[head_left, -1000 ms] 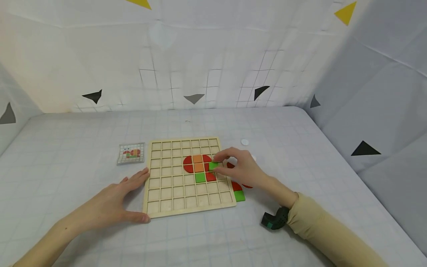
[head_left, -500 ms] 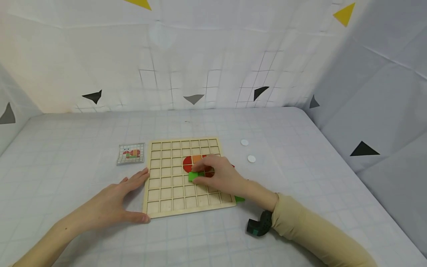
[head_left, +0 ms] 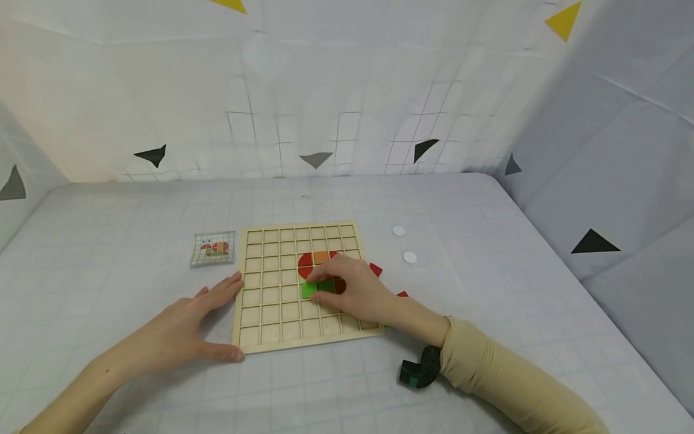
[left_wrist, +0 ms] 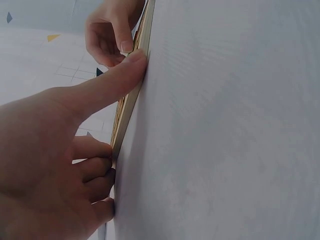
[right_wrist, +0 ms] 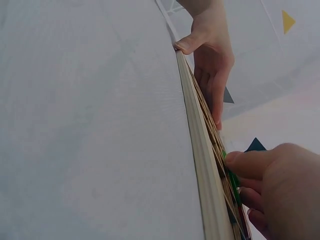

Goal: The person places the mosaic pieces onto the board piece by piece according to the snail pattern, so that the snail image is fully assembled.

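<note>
A wooden grid board (head_left: 271, 346) lies on the table. My left hand (head_left: 173, 334) rests along its left edge, thumb at the near corner and fingertips farther up the side. Over the board, my right hand (head_left: 360, 292) pinches a green square tile (head_left: 308, 290) between thumb and fingers, low at a grid cell. To its right sits another green tile (head_left: 326, 286), partly under the hand. Behind are a rounded red tile (head_left: 305, 265) and an orange tile (head_left: 321, 257). The right hand hides other tiles. In the right wrist view, the thumb (right_wrist: 240, 162) meets the green tile's edge.
A small picture card (head_left: 213, 249) with a coloured pattern lies left of the board. Two white discs (head_left: 398, 231) are to the right. Loose red tiles (head_left: 376, 269) lie by the board's right edge. A dark device (head_left: 420, 369) is at the right wrist.
My right hand has carried the green tile leftward and toward me, from the board's right side to left of the other green tile. The left hand has stayed put.
</note>
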Motion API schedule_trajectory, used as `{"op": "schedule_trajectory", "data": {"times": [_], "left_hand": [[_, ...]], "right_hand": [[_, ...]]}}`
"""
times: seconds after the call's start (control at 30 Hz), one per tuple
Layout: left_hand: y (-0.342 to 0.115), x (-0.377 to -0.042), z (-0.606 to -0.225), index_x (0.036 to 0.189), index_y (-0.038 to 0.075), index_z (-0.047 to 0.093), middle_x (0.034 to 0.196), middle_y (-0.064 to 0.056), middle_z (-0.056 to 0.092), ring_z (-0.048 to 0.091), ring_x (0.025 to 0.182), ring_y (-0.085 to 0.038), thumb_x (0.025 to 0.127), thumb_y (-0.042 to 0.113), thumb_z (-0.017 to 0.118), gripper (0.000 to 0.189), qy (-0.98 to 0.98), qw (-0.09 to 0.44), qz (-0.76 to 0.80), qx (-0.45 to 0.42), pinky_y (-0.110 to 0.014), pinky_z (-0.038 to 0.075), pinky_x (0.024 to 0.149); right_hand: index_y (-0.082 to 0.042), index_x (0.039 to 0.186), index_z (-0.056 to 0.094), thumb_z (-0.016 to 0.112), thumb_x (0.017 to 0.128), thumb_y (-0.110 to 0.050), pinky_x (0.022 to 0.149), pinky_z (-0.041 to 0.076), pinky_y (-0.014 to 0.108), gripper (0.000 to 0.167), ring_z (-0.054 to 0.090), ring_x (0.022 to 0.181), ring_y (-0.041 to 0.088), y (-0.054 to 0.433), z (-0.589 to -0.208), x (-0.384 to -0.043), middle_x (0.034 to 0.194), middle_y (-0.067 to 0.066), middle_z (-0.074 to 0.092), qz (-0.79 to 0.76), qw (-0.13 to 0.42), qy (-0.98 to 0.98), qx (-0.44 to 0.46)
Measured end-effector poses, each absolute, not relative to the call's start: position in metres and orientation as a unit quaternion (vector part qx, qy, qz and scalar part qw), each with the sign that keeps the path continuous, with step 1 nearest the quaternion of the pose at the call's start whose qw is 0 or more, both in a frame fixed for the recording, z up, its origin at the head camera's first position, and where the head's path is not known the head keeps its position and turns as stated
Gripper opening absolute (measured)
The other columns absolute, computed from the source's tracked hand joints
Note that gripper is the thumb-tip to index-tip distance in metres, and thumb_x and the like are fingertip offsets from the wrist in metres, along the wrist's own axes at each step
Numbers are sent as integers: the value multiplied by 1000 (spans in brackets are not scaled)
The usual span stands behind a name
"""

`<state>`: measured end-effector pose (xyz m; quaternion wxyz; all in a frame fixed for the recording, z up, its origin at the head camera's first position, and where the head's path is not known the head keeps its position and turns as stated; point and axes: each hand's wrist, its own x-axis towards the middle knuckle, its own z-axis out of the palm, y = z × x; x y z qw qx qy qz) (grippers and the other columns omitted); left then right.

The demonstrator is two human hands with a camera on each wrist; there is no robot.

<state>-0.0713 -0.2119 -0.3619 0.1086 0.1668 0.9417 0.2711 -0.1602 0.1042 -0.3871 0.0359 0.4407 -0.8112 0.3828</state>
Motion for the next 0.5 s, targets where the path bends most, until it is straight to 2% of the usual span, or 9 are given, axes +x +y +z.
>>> {"op": "schedule_trajectory", "data": {"times": [0.23,0.5], "left_hand": [[-212,-72,-362,157,21,35,165,2,26,30,139,-59,64,79,72,116,941,108,274,169,-72,28,109],[-212,-72,-362,156,19,35,165,0,27,31,139,-59,64,78,73,116,940,105,274,173,-71,28,109]], "right_hand": [[-13,111,73,80,86,-13,84,50,26,26,62,94,11,105,-386,-158,104,-5,73,385,37,-807,446],[-13,110,74,78,87,-14,74,48,21,23,59,89,12,105,-387,-158,105,-8,74,378,39,-809,449]]}}
